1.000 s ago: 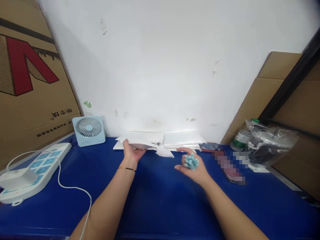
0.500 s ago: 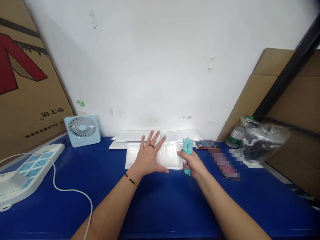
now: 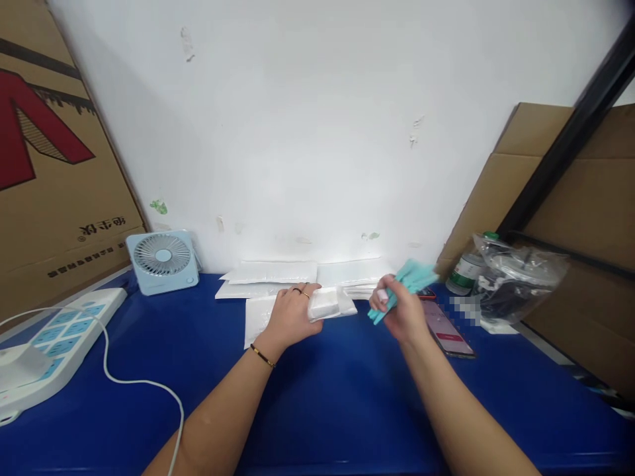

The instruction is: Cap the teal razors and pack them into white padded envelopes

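On the tabletop (image 3: 317,410), packets (image 3: 270,272) lie at the far side, a fan (image 3: 163,262) to their left, a bottle (image 3: 465,272) right.

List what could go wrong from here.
The teal sticks fan out from the right hand, so one might slip free. The phone lies close beside that hand and could get nudged. The white cable crosses the left arm in view, so it may snag.

Beneath the plastic fan (image 3: 163,258) I see a smooth, faintly glossy blue tabletop (image 3: 342,396); left of the fan, a matt cardboard box (image 3: 59,211); right of it, a shiny-skinned white pouch (image 3: 256,322) and, farther right, a crinkled clear plastic bag (image 3: 518,281).
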Demonstrator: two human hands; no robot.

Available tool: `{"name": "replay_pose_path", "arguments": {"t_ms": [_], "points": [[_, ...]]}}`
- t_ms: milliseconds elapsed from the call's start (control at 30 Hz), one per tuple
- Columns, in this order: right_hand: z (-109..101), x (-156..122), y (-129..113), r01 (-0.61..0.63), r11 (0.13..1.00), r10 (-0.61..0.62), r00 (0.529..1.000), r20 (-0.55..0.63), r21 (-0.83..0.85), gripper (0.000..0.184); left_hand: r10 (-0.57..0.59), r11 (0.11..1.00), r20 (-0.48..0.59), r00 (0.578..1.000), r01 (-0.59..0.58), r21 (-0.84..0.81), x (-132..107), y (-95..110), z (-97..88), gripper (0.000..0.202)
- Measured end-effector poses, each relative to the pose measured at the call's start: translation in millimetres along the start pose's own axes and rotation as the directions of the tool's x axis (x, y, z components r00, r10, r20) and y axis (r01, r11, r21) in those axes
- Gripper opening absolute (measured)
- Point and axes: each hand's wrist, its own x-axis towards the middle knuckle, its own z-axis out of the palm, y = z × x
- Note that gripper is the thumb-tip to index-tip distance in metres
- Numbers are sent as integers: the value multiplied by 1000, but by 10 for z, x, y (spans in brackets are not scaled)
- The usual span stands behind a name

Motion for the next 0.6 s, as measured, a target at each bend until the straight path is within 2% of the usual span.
{"name": "replay_pose_path", "arguments": {"t_ms": [67,133,233,333,467,533,600], "points": [[158,36,-268,102,992,-103,995,9,75,28,-6,998,-63,998,3,-61,13,70,-87,63],[366,52,-497,153,985,-158,985,72,77,27,1,984,-129,992,-24,-174,13,146,-170,66],[682,36,-672,216,974,-223,966,132,64,25,10,934,-172,985,-70,-351,-8,236,-251,70],[895,3,-676,208,978,-205,964,171,6,26,2,871,-154,988,-77,-485,-33,281,-261,70],[1012,-5,-628,157,985,-143,974,176,-68,29,14,768,-126,992,-92,-634,-52,299,-211,71],[1039,11,-611,145,986,-129,974,183,-77,28,48,759,-130,990,-121,-640,-57,302,-189,77],[1046,24,-565,147,986,-130,975,182,-81,28,77,791,-141,987,-147,-594,-59,300,-175,92]]}}
